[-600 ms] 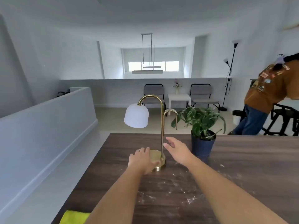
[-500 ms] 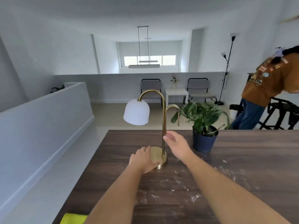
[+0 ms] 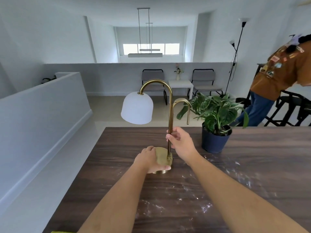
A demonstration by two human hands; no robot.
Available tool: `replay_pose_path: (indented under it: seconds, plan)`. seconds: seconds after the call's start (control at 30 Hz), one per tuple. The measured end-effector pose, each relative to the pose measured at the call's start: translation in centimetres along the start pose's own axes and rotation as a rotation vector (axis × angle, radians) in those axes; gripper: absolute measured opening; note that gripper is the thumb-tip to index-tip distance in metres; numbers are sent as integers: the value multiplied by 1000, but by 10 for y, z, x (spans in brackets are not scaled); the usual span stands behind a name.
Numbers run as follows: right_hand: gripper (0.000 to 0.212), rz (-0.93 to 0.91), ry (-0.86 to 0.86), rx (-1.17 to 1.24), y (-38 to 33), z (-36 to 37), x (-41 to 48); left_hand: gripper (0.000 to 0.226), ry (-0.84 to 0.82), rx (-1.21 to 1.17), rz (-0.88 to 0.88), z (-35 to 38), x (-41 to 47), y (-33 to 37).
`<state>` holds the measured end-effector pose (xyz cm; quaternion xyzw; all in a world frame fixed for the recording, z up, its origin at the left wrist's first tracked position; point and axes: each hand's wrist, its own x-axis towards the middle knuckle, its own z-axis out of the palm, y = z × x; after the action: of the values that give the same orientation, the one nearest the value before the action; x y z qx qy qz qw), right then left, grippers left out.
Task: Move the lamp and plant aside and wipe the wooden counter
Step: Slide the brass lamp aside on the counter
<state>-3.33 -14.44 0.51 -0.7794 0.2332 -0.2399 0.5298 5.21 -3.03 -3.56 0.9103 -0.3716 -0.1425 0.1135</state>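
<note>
A brass lamp (image 3: 170, 105) with a white dome shade stands upright near the middle of the dark wooden counter (image 3: 262, 165). My left hand (image 3: 149, 159) grips the lamp's round base from the left. My right hand (image 3: 180, 142) is closed around the lamp's stem, a little above the base. A leafy green plant (image 3: 216, 113) in a dark blue pot sits just to the right of the lamp, close to the counter's far edge. White powdery smears lie on the counter in front of and right of the lamp.
A sliver of yellow cloth (image 3: 63, 231) shows at the counter's near left corner. Beyond the counter's right end a person in a brown shirt (image 3: 277, 76) bends over black stools. A white half-wall runs along the left.
My right hand moved in from beside the lamp and closed on its stem. My left hand stayed on the base. The view tilted down slightly.
</note>
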Motion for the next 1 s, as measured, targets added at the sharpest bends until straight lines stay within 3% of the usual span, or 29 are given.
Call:
replay_pose_path:
  seconds: [0.1, 0.23, 0.5, 1.0]
  plan:
    - [8, -25, -29, -8, 4, -1, 5, 112, -2, 5, -63, 3, 1, 7]
    - [9, -71, -57, -27, 9, -1, 10, 104, 29, -6, -124, 5, 4, 8]
    - [8, -111, -26, -15, 1, 7, 22, 102, 103, 53, -126, 3, 17, 1]
    - [10, -192, -80, -25, -45, 136, 131, 112, 181, 47, -202, -67, 102, -131]
